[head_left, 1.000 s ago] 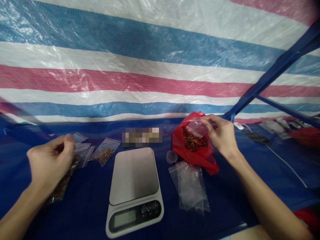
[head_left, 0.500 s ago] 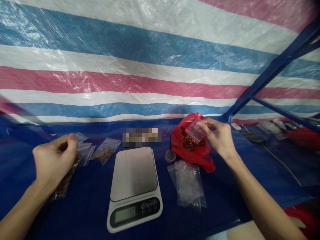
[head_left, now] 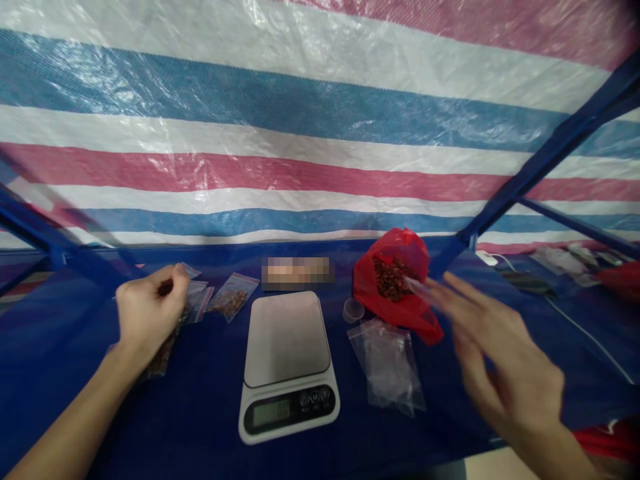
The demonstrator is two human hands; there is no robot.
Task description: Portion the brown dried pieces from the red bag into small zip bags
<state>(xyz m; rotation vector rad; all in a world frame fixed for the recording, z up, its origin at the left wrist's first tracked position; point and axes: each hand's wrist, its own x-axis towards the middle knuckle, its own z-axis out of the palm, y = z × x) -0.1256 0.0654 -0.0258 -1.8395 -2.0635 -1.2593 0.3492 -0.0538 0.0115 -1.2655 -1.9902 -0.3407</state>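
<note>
On the digital kitchen scale (head_left: pixel 287 340), the LCD display (head_left: pixel 273 413) at the near end read two zeros, any decimal point too faint to confirm, and the middle button (head_left: pixel 315 397) of three beside it bore "M".

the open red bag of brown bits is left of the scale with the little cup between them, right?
Not quite: in the head view, the red bag is right of the scale. The cup is indeed between them.

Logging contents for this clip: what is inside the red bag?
The open red bag holds a heap of small brown pieces; a blurred translucent object overlaps their right edge. Whatever lies beneath the top pieces is covered.
</note>
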